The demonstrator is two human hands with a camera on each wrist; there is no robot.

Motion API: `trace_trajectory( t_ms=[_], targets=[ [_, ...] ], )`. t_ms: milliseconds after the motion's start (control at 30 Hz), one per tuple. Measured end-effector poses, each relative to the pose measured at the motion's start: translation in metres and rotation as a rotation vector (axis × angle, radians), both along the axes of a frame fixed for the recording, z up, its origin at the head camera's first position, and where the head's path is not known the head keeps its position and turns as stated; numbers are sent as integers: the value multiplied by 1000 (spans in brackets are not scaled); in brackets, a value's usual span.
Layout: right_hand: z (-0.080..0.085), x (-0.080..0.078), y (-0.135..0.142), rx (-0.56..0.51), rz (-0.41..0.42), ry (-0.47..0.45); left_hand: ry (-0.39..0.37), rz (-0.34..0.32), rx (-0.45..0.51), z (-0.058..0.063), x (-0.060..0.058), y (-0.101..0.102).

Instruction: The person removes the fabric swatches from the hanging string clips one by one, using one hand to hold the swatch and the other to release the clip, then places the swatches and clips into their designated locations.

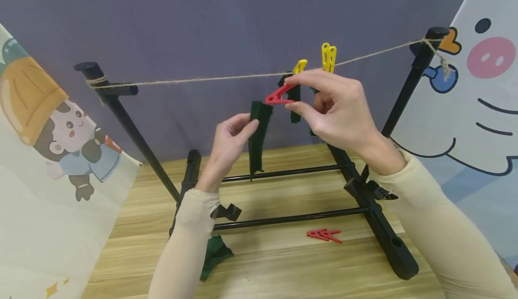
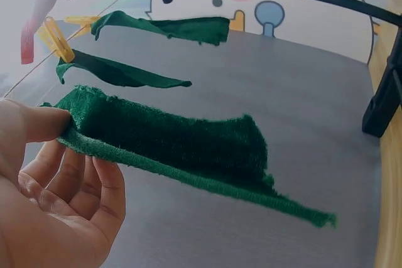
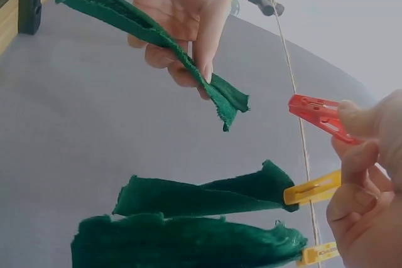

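My left hand pinches a folded dark green cloth near its upper end, below the string; the cloth hangs down from the fingers. In my right hand a red clothespin is held between thumb and forefinger, its closed nose pointing toward the cloth's top. In the right wrist view the clothespin is near the string and apart from the cloth. Two more green cloths hang from the string under yellow clothespins, partly hidden by my right hand in the head view.
The string runs between two black posts of a frame standing on a wooden table. Several red clothespins lie at the front. Another green cloth lies by my left sleeve. Cartoon panels flank both sides.
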State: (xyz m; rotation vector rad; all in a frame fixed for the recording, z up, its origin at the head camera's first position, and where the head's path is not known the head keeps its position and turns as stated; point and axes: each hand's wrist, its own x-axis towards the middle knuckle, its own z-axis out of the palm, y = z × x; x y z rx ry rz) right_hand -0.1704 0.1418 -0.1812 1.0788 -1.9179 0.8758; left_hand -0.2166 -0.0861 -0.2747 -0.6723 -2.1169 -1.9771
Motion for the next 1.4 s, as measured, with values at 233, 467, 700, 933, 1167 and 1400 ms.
trace_trajectory(
  t_ms=[233,467,700,933,1167,1400],
  targets=[
    [-8,3,-3,2,-4,-45,-11,1,-8,-6,3,-5],
    [-24,-4,1,-7,-9,-84,-33,12,-11,-11,3,-8],
    [-34,-4,-1,-27,0,-128,-47,26,-13,-18,3,-11],
    [-43,-3,-2,-19,-14,-140,-65,26,-14,-25,3,-13],
    [-48,-3,1,-13,-26,-160,-57,19,-6,-29,3,-15],
    [-58,-5,4,7,-20,-180,-74,8,-9,-35,2,-18]
  ],
)
